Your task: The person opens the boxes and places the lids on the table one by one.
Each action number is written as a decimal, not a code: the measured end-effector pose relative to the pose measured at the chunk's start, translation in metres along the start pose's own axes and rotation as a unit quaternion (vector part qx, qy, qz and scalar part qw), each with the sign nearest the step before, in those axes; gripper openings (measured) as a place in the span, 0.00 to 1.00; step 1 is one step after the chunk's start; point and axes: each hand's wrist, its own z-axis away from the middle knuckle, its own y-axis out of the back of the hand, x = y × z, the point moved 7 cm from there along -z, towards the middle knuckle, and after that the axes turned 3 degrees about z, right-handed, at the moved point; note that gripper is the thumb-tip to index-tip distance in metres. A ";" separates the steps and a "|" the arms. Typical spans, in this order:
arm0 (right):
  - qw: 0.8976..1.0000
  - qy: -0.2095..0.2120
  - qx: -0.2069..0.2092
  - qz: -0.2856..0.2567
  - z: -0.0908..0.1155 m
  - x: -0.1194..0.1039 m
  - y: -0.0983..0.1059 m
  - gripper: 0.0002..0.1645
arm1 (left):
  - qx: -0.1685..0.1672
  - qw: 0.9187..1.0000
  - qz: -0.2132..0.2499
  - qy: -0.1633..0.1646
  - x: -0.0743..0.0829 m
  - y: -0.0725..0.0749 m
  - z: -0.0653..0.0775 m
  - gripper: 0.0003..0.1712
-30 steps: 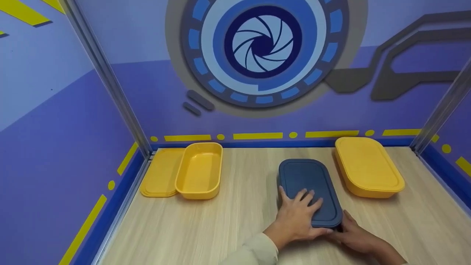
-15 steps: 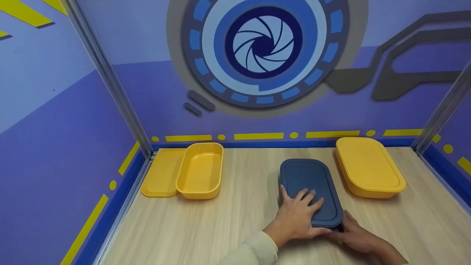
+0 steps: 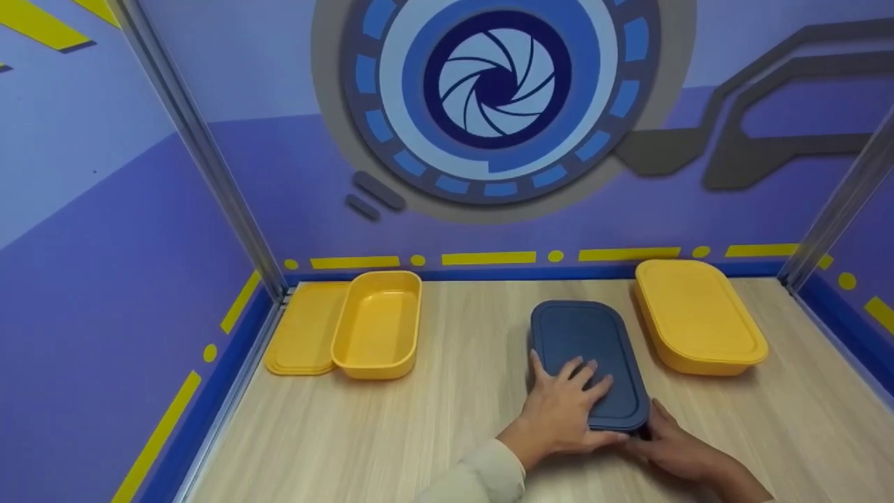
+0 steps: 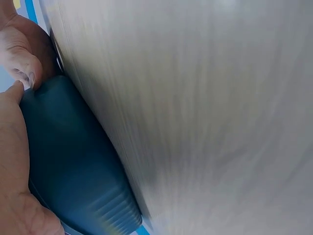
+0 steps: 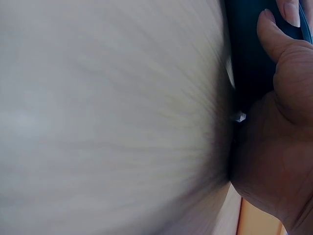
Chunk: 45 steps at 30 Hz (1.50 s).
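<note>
A dark blue lidded food container (image 3: 581, 334) sits on the table right of the middle, its long side running away from me. Across the near part of its lid my left hand (image 3: 561, 412) rests with fingers spread, the thumb lying along the near edge. At the near right corner my right hand (image 3: 676, 443) holds the container, thumb against the near wall and fingers round the side, partly hidden. In the left wrist view the container's ridged side wall (image 4: 73, 147) shows under the left hand (image 4: 14, 161). Both thumbs meet close together at the near wall in the right wrist view.
An open yellow container (image 3: 380, 325) stands at the back left, partly over a flat yellow lid (image 3: 307, 328). A yellow lidded container (image 3: 700, 318) stands right of the blue one. Printed panels (image 3: 279, 202) border the wooden table (image 3: 335, 433) at back and sides.
</note>
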 end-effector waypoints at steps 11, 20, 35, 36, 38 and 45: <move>1.000 0.014 0.003 0.012 -0.001 -0.002 0.000 0.66 | 0.000 1.000 -0.013 0.002 -0.001 0.000 -0.001 0.54; 1.000 0.015 0.007 0.019 0.000 -0.004 0.001 0.66 | 0.004 1.000 0.006 0.001 -0.001 0.003 0.000 0.53; 1.000 0.002 -0.001 -0.008 -0.001 0.000 -0.001 0.67 | 0.003 0.999 0.035 0.006 -0.002 0.001 0.000 0.53; 1.000 0.001 0.000 -0.006 -0.001 0.000 -0.001 0.67 | 0.004 0.999 0.035 0.007 -0.002 0.001 0.000 0.53; 1.000 0.001 0.003 0.000 -0.001 -0.001 0.000 0.67 | 0.006 0.999 0.032 0.009 -0.003 0.001 0.000 0.53; 1.000 0.005 0.004 0.003 -0.001 -0.001 0.000 0.67 | 0.008 1.000 0.015 0.005 -0.002 0.001 0.000 0.53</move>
